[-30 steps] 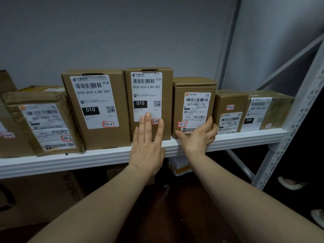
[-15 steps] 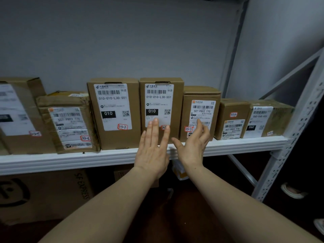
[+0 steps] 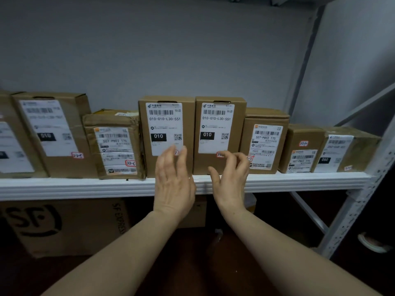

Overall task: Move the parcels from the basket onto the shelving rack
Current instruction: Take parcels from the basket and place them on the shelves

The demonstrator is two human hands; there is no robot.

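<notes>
We face the white metal shelving rack (image 3: 85, 186), where brown cardboard parcels (image 3: 265, 142) stand in a row, labels outward. Before the 2 tallest, our left hand (image 3: 173, 184) hovers with fingers straight and released. Our right hand (image 3: 230, 180) curls loosely, grasping nothing.

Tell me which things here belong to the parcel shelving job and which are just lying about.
Job: left 010 parcel, right 010 parcel, white shelving rack, left hand, right hand, both empty.
Lying about: SF Express carton below the shelf.
</notes>
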